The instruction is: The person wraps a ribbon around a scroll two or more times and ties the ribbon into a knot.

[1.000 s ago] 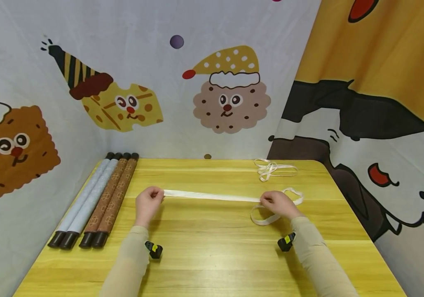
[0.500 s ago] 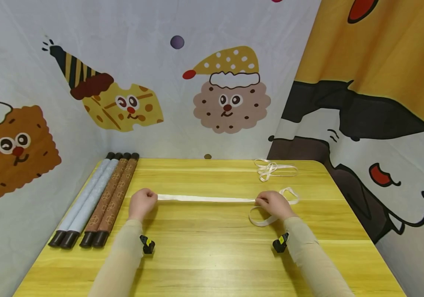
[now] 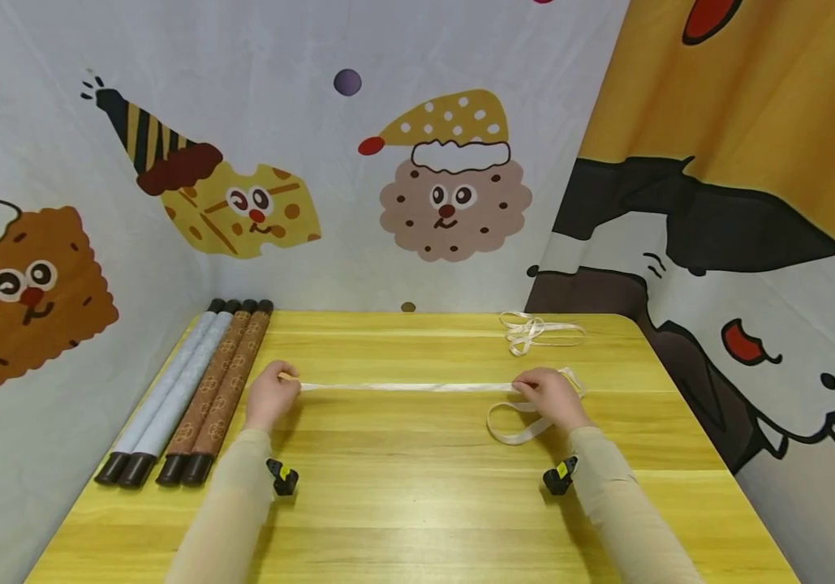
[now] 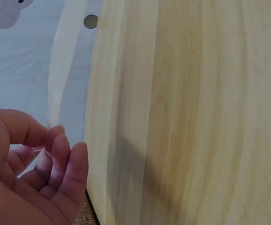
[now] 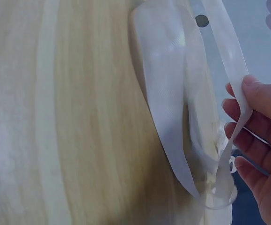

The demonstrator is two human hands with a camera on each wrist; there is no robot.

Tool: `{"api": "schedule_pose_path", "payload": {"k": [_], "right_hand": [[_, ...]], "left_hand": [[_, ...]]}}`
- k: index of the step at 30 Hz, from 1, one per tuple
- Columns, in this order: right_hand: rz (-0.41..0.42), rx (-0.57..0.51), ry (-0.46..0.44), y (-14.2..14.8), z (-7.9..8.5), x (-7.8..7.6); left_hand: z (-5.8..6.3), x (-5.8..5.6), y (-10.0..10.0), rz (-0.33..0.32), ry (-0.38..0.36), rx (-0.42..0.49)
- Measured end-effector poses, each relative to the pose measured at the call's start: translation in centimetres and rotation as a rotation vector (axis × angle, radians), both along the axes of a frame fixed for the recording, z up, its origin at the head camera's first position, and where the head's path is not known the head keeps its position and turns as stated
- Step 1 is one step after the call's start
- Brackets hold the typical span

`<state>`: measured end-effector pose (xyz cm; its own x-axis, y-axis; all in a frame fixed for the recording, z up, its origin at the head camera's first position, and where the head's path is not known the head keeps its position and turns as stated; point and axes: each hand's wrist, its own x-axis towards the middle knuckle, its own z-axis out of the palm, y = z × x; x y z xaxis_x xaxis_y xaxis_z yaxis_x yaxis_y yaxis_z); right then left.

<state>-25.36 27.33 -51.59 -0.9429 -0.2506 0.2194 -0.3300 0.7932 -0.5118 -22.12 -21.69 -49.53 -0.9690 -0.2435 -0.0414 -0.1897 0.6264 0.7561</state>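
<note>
A white ribbon is stretched straight between both hands above the wooden table. My left hand pinches its left end between thumb and fingertips; in the left wrist view the ribbon narrows into that pinch. With thumb and forefinger, my right hand pinches the ribbon further along its length. From there the slack falls in loops beside and behind the right hand, and the right wrist view shows a wide loop of ribbon over the table.
Two pale blue and two brown patterned rolls with black end caps lie side by side along the table's left edge. A second bundle of white ribbon lies at the back right. Cartoon-printed curtains rise behind the wooden table.
The left hand has moved left and slightly up, and the span of ribbon between the hands is longer. The ribbon has turned and shows a narrower face. The right hand shifted left, then back right.
</note>
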Motion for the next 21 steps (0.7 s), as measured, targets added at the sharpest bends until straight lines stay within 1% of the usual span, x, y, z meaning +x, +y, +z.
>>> {"api": "schedule_pose_path", "payload": {"k": [4,7,11,13,17,21], "right_hand": [[-0.011,0.021,-0.008,0.2,0.1,-0.1],[-0.003,0.036,-0.012,0.2,0.2,-0.2],[-0.008,0.035,-0.051,0.0,0.4,-0.2],[-0.017,0.034,-0.074,-0.1,0.5,-0.3],[-0.022,0.035,-0.108,-0.5,0.8,-0.2],[-0.018,0.048,-0.144,-0.9,0.8,-0.2]], "left_hand": [[0.4,0.0,-0.1,-0.032,0.01,0.003],[0.8,0.1,-0.3,-0.075,-0.037,0.014],[1.1,0.3,-0.6,-0.133,-0.083,0.026],[1.1,0.3,-0.7,-0.146,-0.088,0.013],[1.2,0.2,-1.0,-0.152,-0.101,-0.021],[1.5,0.0,-1.5,-0.159,-0.129,-0.085]]}}
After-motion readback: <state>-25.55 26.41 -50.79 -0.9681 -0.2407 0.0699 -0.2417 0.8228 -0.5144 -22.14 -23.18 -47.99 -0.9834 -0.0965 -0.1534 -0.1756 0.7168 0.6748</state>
